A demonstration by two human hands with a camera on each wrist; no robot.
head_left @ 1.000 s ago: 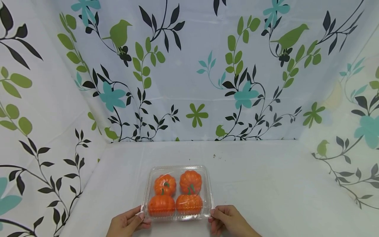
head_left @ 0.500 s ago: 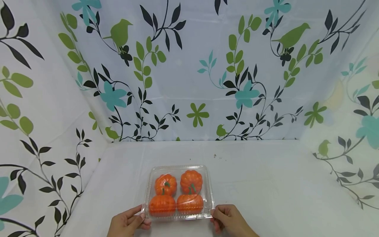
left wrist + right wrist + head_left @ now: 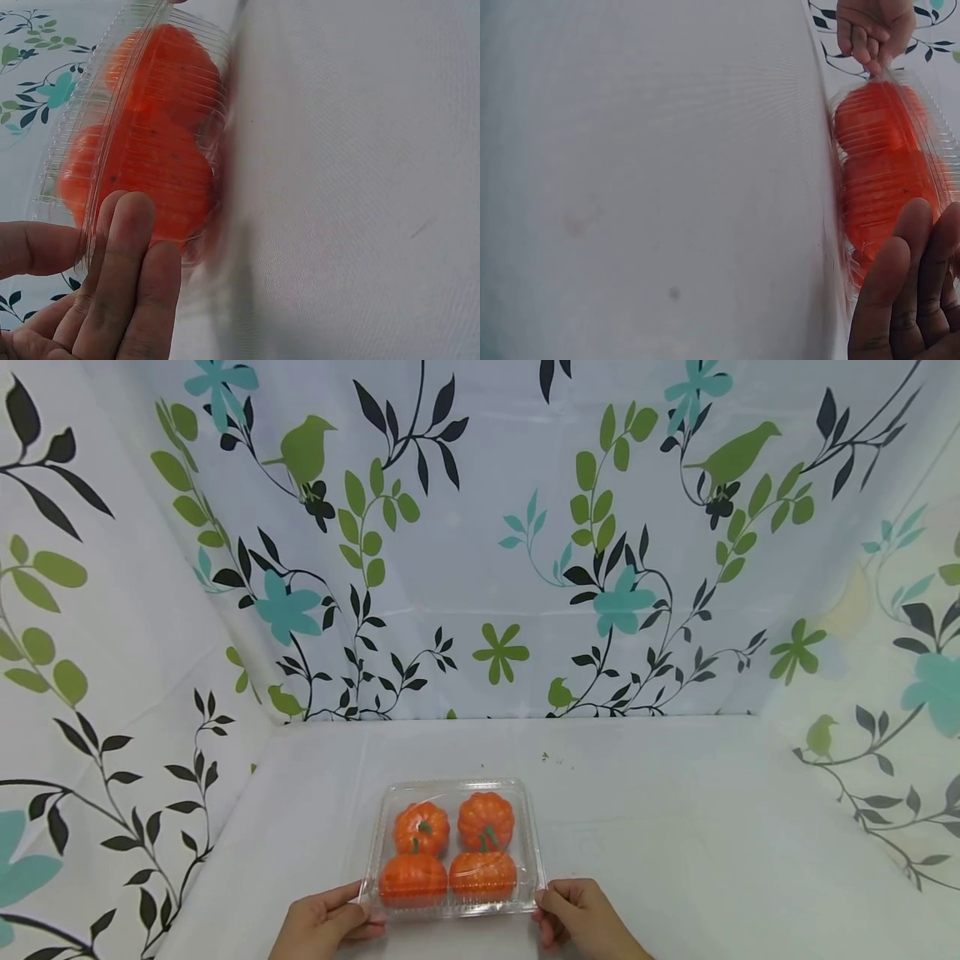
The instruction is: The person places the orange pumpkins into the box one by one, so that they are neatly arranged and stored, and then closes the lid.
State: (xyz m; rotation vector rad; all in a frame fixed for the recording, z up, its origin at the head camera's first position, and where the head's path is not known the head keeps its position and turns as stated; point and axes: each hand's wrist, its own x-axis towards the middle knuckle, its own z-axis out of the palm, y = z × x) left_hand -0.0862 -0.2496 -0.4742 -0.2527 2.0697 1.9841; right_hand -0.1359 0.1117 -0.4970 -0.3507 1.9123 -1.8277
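A clear plastic clamshell container [image 3: 453, 793] with its lid down lies low over the white table in the head view. Several small orange pumpkins [image 3: 486, 820] with green stems show through the lid. My left hand [image 3: 322, 920] pinches the container's near left corner between thumb and fingers. At the near right corner, my right hand [image 3: 581, 914] pinches the rim the same way. Up close in the left wrist view, fingers [image 3: 131, 225] lie against the ribbed side wall. The right wrist view shows fingers [image 3: 915, 225] at the rim, with the left hand [image 3: 874, 30] at the far end.
The white table surface [image 3: 660, 827] spreads around the container, with a few small dark specks [image 3: 546, 757] behind it. A patterned cloth backdrop [image 3: 465, 543] with leaves, birds and flowers rises at the back and on both sides.
Both hands keep their pinch on the container's near corners. Apart from a very slight shift of the whole view, nothing visibly moves.
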